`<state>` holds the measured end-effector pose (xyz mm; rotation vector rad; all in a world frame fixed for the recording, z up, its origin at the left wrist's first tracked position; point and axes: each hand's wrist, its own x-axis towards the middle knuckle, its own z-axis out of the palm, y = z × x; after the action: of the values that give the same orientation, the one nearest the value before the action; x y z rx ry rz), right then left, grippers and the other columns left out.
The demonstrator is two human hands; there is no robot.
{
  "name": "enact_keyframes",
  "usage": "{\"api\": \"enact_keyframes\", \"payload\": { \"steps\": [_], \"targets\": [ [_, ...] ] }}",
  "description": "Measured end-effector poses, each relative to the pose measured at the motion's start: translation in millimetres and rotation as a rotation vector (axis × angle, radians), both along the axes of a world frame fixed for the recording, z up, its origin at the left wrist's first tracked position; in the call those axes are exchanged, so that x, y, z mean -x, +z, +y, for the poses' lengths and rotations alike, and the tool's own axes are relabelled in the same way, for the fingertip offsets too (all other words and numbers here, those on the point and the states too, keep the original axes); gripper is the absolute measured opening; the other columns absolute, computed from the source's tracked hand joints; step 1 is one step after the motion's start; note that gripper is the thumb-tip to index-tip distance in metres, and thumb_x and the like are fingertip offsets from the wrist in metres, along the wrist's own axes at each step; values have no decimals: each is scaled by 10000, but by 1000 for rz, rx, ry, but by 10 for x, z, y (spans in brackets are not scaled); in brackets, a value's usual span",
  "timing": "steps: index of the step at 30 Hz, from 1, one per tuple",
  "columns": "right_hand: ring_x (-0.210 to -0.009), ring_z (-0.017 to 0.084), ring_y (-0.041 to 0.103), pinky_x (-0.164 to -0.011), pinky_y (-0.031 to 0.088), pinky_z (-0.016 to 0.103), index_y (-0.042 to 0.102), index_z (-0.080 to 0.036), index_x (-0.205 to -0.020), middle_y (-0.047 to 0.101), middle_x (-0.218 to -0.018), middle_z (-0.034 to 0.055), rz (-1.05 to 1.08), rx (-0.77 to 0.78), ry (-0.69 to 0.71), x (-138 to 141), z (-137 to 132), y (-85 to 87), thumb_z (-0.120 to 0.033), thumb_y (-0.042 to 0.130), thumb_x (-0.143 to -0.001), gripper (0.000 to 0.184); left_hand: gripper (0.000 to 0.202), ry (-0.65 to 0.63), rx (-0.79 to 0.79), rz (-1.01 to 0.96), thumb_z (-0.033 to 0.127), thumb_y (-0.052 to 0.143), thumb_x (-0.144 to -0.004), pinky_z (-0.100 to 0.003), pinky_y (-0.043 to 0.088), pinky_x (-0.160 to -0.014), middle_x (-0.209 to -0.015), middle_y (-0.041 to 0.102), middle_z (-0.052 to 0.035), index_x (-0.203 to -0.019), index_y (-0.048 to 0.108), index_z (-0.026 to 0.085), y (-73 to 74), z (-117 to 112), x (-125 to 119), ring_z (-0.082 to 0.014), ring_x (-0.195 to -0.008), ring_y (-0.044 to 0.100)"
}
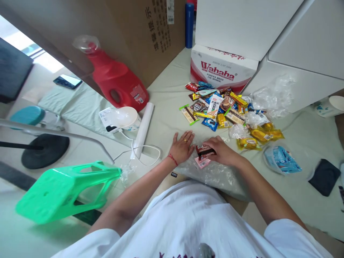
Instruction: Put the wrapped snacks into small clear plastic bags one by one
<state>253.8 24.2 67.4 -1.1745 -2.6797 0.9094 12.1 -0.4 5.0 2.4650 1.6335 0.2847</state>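
Note:
My left hand (182, 147) lies flat with its fingers stretched out, on the cloth-covered surface at the edge of a clear plastic bag (219, 175). My right hand (221, 151) is closed on a dark red-brown snack packet (203, 150) just above the bag. A pink packet (202, 163) lies right below that one, partly covered by it. Beyond both hands is a heap of wrapped snacks, among them a white packet (214, 104), a green-edged bar (189, 114) and a blue packet (209, 124).
A Wahaba-style red and white carton, printed Wahaha (223, 70), stands behind the heap. Left are a red detergent bottle (118, 80), a white roll (142, 129) and a green stool (53, 193). Yellow packets (260, 134) and a tub with blue packs (282, 160) lie right.

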Motion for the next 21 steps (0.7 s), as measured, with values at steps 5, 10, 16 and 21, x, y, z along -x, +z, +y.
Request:
{"api": "enact_keyframes", "payload": {
  "steps": [5,10,16,21],
  "targets": [
    [-1206,303,488,-997,365,429,593,-222,-1380,622,-1350,130,-20,-33,64,-44,-232,31,-250,695,-870,521,587,4,5,3,413,312,-1060,-638,141,-1269,-1664,375,-133,-1599,396,198,-14,3,2,-285,-1550,353],
    [-1175,315,485,-954,324,449,627,-221,-1327,666,-1296,134,-160,-162,195,110,-227,40,-195,679,-889,442,588,-10,2,6,408,311,-1059,-640,126,-1269,-1669,364,-138,-1600,394,192,-5,8,-4,-287,-1553,346],
    [-1079,310,494,-898,340,423,638,-193,-1286,673,-1153,141,-236,-199,80,-148,-318,22,-251,704,-890,406,599,3,-1,-12,419,298,-1063,-645,113,-1273,-1671,360,-126,-1615,369,200,-19,18,-4,-291,-1555,343],
    [-1007,325,510,-865,382,439,629,-201,-1286,677,-1126,124,-211,-222,-194,-729,-486,-52,-343,687,-887,428,641,-10,1,-23,506,309,-1057,-669,48,-1270,-1682,334,-136,-1622,349,206,-35,26,0,-305,-1557,334]
  ]
}}
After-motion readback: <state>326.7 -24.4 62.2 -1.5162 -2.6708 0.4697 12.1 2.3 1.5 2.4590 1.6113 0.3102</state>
